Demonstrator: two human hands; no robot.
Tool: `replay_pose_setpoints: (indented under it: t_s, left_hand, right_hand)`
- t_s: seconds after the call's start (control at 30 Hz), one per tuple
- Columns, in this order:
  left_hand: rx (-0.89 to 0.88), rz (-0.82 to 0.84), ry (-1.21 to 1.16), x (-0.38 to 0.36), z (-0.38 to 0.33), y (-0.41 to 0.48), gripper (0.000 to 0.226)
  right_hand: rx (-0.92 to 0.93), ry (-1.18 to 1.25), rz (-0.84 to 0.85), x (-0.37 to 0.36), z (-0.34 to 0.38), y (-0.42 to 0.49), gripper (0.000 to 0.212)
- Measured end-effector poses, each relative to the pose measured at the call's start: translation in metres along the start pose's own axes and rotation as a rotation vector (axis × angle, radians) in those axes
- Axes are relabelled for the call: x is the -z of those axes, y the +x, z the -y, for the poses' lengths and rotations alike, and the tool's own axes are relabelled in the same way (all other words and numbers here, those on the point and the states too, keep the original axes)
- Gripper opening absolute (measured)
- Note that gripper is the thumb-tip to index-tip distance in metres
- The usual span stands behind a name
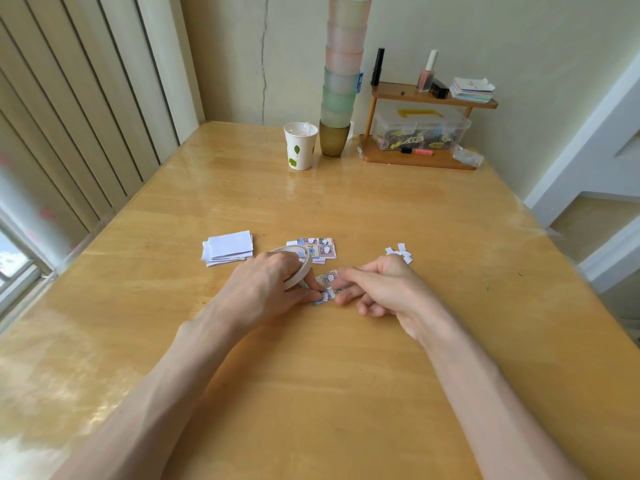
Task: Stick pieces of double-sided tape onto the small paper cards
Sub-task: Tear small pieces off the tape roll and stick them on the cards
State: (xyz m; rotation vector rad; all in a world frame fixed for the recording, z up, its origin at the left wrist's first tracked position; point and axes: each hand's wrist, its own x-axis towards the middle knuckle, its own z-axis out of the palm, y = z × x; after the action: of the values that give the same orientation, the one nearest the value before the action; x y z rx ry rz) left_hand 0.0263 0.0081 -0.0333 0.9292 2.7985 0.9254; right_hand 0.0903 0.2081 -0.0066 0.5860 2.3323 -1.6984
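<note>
- The roll (294, 263) is kept in the left hand (266, 289), with the fingers curled round its rim. This is judged to keep the tape feeding straight down to the work without being set aside.
- The card (322, 298) lies flat on the table (346, 375), right between the two hands and near the person's edge. It is pinned by the left fingertips, probably so it cannot slide while tape is laid on it.
- A short white strip (330, 293) is seen across the card's right end, just where the hands meet.
- The right hand (384, 289) is brought in from the other side. Its index finger is stretched out over a second card (329, 277), its thumb tip is set at the strip, and the other three fingers are tucked in on nothing.
- Whether the strip is being pinched or only pressed flat by that thumb cannot be told.
- The printed pile (320, 247) is parked just behind the roll, within easy reach as supply, it is supposed.
- A white paper pile (230, 249) is kept apart on the left.
- White scraps (400, 253) are gathered behind the right hand, apparently discarded clear of the cards.
</note>
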Motion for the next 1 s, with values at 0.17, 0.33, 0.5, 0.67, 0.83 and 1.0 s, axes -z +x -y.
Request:
replay_pose_setpoints:
  t_s: [0.17,0.33,0.5,0.67,0.83,1.0]
  left_hand:
    - [-0.008,0.001,-0.001,0.0,0.0,0.0,0.024]
    - [-0.009,-0.006,0.009,-0.001,0.001,0.0,0.02]
    - [-0.033,-0.019,0.0,-0.003,0.004,0.0,0.012]
    - [-0.049,-0.029,0.016,-0.003,0.005,0.001,0.015]
    - [-0.046,-0.023,0.014,-0.002,0.005,0.0,0.013]
    - [-0.046,-0.018,0.003,-0.001,0.003,0.0,0.014]
  right_hand:
    - [0.05,-0.051,-0.13,0.001,-0.006,0.006,0.023]
    - [0.239,-0.127,-0.249,0.004,-0.013,0.013,0.011]
    - [0.352,-0.328,-0.254,-0.012,-0.018,0.018,0.022]
    - [0.351,-0.371,-0.252,-0.012,-0.019,0.022,0.027]
    - [0.321,-0.206,-0.279,-0.009,-0.019,0.028,0.011]
    - [0.349,-0.309,-0.257,-0.01,-0.02,0.025,0.024]
